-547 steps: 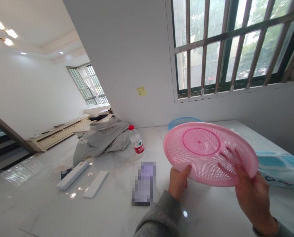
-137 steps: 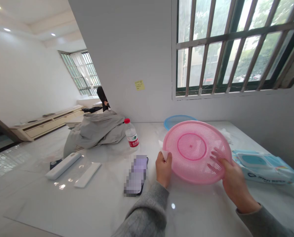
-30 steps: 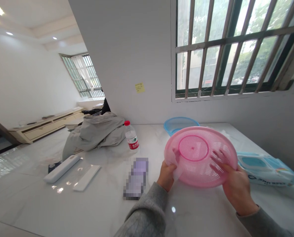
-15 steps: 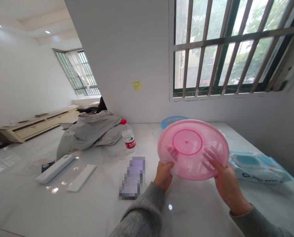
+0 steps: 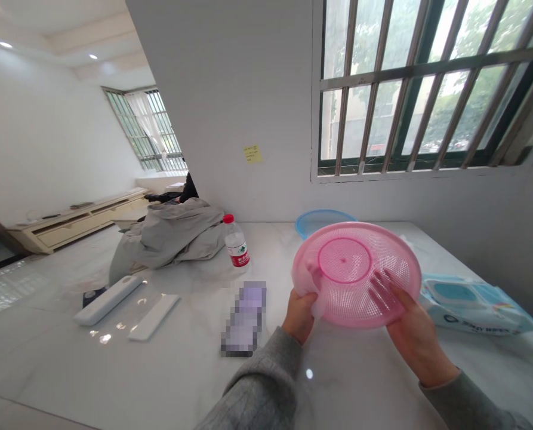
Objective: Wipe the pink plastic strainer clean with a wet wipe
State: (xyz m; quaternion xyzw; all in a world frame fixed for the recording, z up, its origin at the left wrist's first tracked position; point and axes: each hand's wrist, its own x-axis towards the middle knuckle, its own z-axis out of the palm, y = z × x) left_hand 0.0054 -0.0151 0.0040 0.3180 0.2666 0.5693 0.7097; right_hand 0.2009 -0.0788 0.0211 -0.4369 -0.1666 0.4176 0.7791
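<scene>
While the left hand [image 5: 299, 313] stays closed at the lower-left of the rim, the pink plastic mesh basket [image 5: 353, 269] is held tilted above the marble counter [image 5: 181, 364], at about 1 o'clock from the wearer. Its ringed centre faces the camera.

Grip, left: fingers and thumb are pressed together, pinching a white wipe [image 5: 316, 306] against the basket's rim. The wipe is bunched around the edge, and the exact finger placement beneath it cannot be told.

Grip, right: the right hand [image 5: 416, 334] is open, with its fingers [image 5: 394, 291] spread flat across the mesh at the lower right, not pinching anything.

Recommended technique: keep the pinch tight and close to the rim so the wipe cannot slip. Keep the right fingers widely spread so that pressure is shared across the thin mesh and the basket stays steady.

Nearby items: a blue basket [image 5: 324, 218] lies behind the pink one at 1 o'clock. A packet of wipes [image 5: 474, 304] lies at 2 o'clock, a water bottle [image 5: 236, 245] with a red cap stands at 12 o'clock, and a grey garment [image 5: 168, 239] is heaped at 11 o'clock. Two white plastic strips [image 5: 107, 300] lie at 10 o'clock.
</scene>
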